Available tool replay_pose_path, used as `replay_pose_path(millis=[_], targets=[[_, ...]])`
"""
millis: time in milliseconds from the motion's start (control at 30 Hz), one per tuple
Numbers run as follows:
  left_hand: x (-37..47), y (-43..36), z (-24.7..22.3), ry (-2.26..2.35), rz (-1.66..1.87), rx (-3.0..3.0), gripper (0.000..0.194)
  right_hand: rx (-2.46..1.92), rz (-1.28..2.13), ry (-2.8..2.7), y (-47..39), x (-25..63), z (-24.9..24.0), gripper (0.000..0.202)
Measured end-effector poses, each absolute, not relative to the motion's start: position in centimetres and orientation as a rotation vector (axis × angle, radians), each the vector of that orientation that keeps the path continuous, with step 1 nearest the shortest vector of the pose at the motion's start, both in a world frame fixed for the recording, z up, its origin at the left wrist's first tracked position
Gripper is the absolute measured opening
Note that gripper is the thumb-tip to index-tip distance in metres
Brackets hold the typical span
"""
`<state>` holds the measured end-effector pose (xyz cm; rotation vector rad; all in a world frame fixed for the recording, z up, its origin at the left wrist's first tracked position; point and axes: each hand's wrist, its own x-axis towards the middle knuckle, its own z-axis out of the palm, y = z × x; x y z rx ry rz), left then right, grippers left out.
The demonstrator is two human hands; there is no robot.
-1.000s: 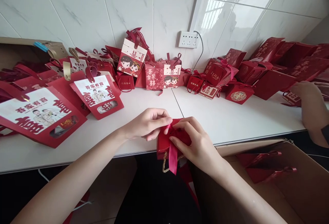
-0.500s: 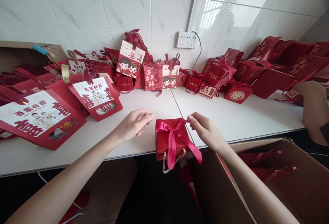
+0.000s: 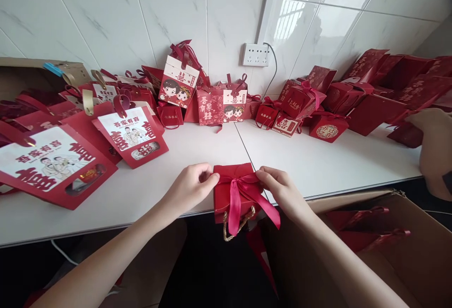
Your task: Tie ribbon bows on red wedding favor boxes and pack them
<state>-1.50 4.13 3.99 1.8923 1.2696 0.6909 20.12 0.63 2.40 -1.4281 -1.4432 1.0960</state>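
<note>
A small red gift box [image 3: 226, 205] sits at the table's front edge, with a gold rope handle [image 3: 230, 237] hanging over its near side. Across its top lies a pink-red satin ribbon [image 3: 234, 206] tied in a bow, two tails draped toward me. My left hand [image 3: 198, 183] pinches the bow's left loop at the box's left edge. On the other side, my right hand [image 3: 278, 183] has the right loop between thumb and forefinger. The undersides of both pinches are hidden.
Red gift bags [image 3: 134, 136] with white fronts stand at left. More red boxes [image 3: 328, 126] are piled along the tiled wall, below a socket strip [image 3: 255, 54]. An open cardboard box [image 3: 406, 265] holding red bags stands below right. Another person's hand [image 3: 436, 133] is at far right.
My left hand has come right and down and taken the bow's left loop. The right hand keeps its pinch, and the loops are drawn out sideways. The other person's hand has shifted slightly.
</note>
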Motion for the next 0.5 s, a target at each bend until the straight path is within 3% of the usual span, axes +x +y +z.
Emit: replay_pose_path(millis=[133,500], targets=[[-0.8,4.2,5.1,1.185,0.937,2.194,0.011,-1.494,1.174,-1.562,-1.7,21.0,2.8,0.045],[1.2,4.0,4.7,0.978,0.732,2.491,0.009,-1.478,1.242,-1.703,-4.5,20.4,3.5,0.042]])
